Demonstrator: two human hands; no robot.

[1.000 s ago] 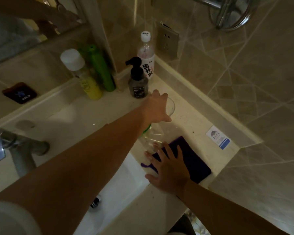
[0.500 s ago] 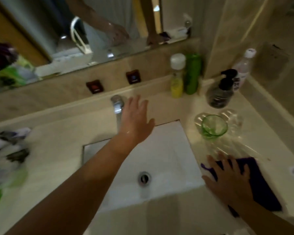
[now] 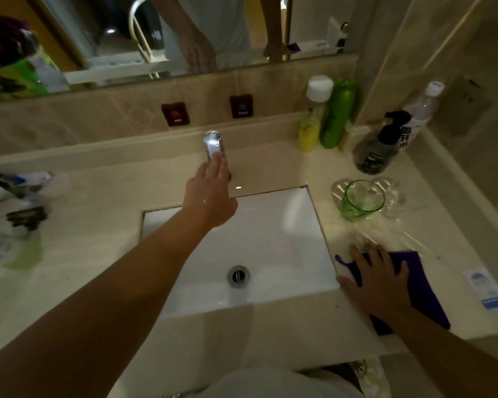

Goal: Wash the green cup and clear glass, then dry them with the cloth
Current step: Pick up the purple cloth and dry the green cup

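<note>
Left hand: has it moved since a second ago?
Yes. The left hand left the green cup on the counter and crossed over the sink; its fingertips now reach the faucet.

By the sink stand four bottles (image 3: 338,113), one green cup (image 3: 360,201), two clear glasses (image 3: 391,196), one purple cloth (image 3: 420,285) and one tap (image 3: 213,145).

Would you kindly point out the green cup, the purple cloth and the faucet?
green cup (image 3: 362,203): head view, on its side wall.
purple cloth (image 3: 421,285): head view, on its bare right part.
faucet (image 3: 212,145): head view, on its top.
</note>
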